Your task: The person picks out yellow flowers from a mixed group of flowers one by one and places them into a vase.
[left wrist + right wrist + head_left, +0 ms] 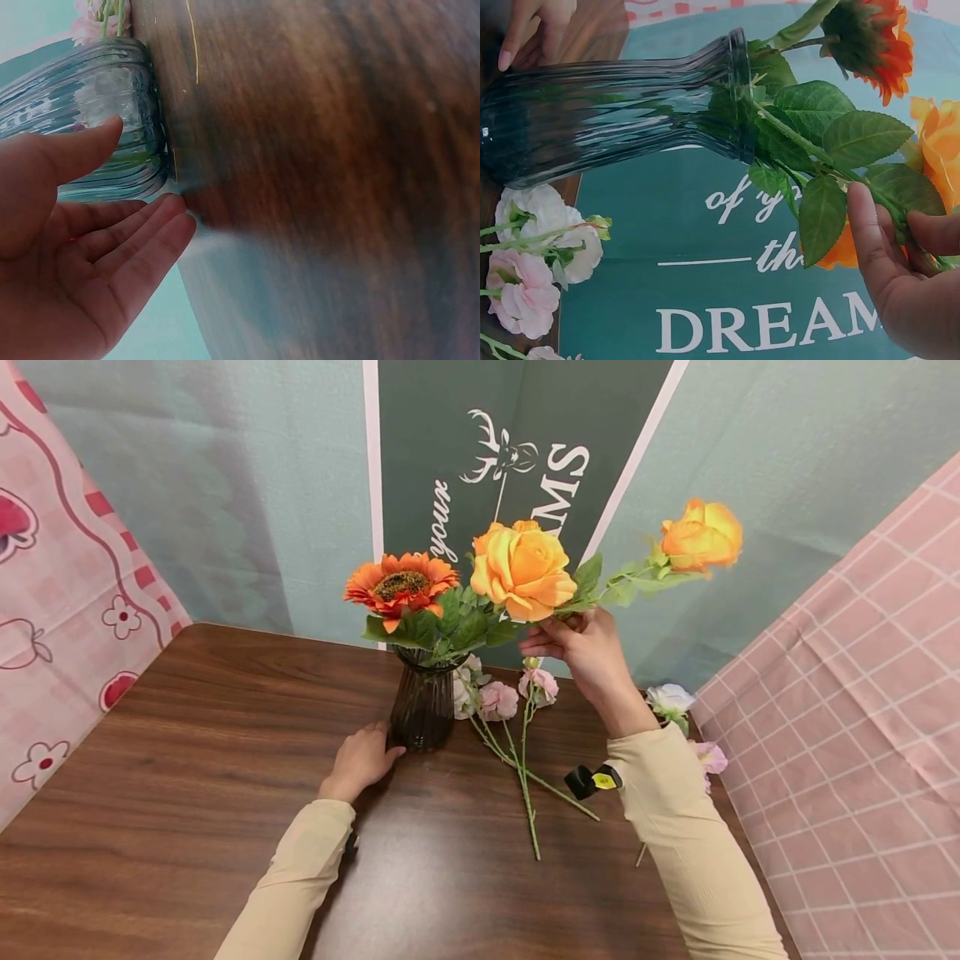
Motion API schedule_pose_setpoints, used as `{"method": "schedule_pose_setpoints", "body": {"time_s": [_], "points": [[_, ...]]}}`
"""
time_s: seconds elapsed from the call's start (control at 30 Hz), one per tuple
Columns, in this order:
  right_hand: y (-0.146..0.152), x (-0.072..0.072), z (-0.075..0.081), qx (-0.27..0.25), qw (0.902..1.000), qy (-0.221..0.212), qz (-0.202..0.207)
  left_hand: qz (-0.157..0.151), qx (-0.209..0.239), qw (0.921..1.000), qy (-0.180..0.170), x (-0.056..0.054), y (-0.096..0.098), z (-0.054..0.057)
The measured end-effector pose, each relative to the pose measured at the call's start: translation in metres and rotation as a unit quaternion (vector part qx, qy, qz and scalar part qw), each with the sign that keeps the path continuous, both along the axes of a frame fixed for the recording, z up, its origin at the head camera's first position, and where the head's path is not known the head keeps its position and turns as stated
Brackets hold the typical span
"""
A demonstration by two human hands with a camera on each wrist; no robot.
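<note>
A ribbed dark glass vase (pixel 423 706) stands upright and holds an orange sunflower (pixel 401 585) and the lower stem of a yellow-orange rose spray. One large rose bloom (pixel 522 570) and a smaller rose (pixel 701 537) spread from the spray to the right. My right hand (pixel 588 652) pinches the green rose stem (pixel 814 146) between thumb and fingers, beyond the vase's rim. Low at the vase's left side, my left hand (pixel 363 760) lies by its base with fingers fairly straight. Whether they touch the glass, I cannot tell.
Pale pink and white flowers (pixel 498 700) lie on the wooden table (pixel 225 760) just right of the vase, stems toward the front. More flowers (pixel 671 697) lie partly hidden behind the right forearm. Cloth-covered walls (pixel 862 693) border the table.
</note>
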State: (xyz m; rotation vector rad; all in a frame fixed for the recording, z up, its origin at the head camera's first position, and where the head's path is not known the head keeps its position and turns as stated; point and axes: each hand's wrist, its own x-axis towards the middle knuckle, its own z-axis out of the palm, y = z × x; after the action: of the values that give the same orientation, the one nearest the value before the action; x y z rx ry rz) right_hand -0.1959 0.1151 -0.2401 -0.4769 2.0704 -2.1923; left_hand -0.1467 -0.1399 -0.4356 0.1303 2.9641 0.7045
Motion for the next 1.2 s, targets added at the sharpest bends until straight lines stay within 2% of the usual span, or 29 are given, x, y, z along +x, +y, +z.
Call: {"method": "schedule_pose_setpoints", "body": {"time_s": [0.23, 0.47, 0.77, 0.97, 1.2], "points": [[-0.001, -0.002, 0.002, 0.031, 0.9994, 0.006, 0.01, 0.002, 0.0, 1.0, -0.003, 0.001, 0.0, 0.0], [-0.004, -0.002, 0.002, 0.085, 0.9964, 0.006, 0.004, 0.002, -0.002, 1.0, 0.003, 0.001, 0.0, 0.0], [-0.007, -0.003, 0.0, 0.103, 0.9947, 0.007, 0.009, -0.001, 0.0, 1.0, -0.002, 0.0, 0.0, 0.0], [-0.011, -0.003, -0.003, 0.131, 0.9909, 0.023, 0.018, -0.003, 0.0, 1.0, 0.002, 0.0, -0.001, 0.001], [-0.014, -0.005, -0.006, 0.142, 0.9889, 0.034, 0.026, -0.006, -0.004, 0.9999, 0.01, 0.0, -0.001, 0.0]]}}
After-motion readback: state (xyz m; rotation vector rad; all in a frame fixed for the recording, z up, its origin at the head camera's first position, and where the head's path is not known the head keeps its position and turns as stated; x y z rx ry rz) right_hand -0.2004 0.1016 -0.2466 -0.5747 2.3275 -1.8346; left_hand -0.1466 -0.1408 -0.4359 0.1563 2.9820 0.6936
